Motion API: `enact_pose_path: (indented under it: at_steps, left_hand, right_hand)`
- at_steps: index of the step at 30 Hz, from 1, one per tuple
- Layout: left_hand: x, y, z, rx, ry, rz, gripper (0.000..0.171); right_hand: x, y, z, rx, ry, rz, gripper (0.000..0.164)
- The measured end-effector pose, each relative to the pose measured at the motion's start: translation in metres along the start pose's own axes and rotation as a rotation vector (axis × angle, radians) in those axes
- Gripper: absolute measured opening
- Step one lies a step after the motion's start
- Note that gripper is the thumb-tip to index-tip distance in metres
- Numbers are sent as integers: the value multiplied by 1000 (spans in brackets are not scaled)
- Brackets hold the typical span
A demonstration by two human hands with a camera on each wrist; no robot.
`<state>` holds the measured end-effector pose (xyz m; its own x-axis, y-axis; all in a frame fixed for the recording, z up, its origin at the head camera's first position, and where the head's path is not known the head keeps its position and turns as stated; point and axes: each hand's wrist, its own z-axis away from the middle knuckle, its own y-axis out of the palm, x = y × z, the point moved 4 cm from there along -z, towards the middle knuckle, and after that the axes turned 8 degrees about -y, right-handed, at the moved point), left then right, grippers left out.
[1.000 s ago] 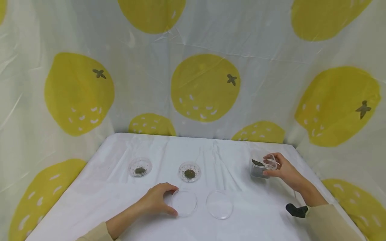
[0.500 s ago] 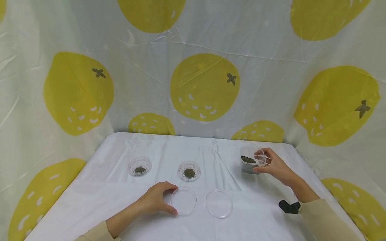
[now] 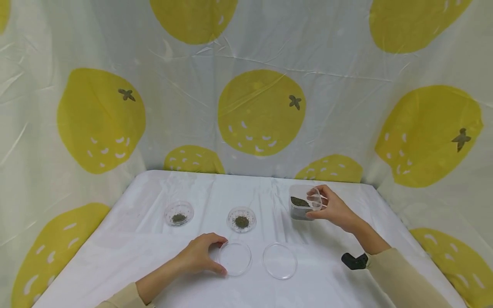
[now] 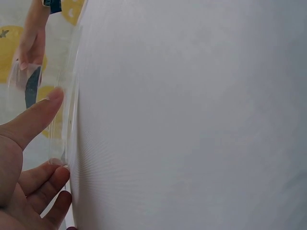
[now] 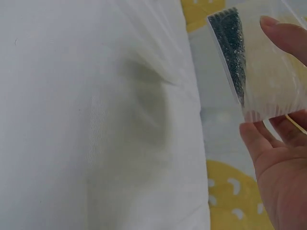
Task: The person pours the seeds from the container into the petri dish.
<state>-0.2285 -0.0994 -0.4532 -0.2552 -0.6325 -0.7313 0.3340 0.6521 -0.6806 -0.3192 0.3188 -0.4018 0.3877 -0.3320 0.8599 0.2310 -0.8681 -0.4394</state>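
Observation:
My right hand [image 3: 337, 210] grips a clear plastic container [image 3: 299, 213], held above the table toward the right. Dark green-black granules [image 5: 231, 50] fill its lower part and lie at a slant in the right wrist view. With thumb and fingers on its edge, my left hand [image 3: 201, 255] holds a clear petri dish [image 3: 236, 259] low at the front middle. No granules show in that dish. Just right of it lies a second clear round dish or lid [image 3: 280, 262]. Behind are two petri dishes, one at the middle [image 3: 231, 222] and one farther left [image 3: 168, 216], each with a small dark heap.
A white cloth [image 3: 215, 291] covers the table. Behind and along both sides hangs a pale curtain [image 3: 185, 98] with large yellow fruit prints. A black wrist device [image 3: 354, 261] shows at the right sleeve.
My right hand has carried the container left and slightly toward the back. The left hand and the dishes have stayed where they were.

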Motion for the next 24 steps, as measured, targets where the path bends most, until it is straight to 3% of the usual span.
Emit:
enact_pose_path:
  at_steps: [24]
  left_hand:
    - [0,0,-1,9,13,21,81]
  right_hand:
    - [23,47,-19,116,-91,77,72]
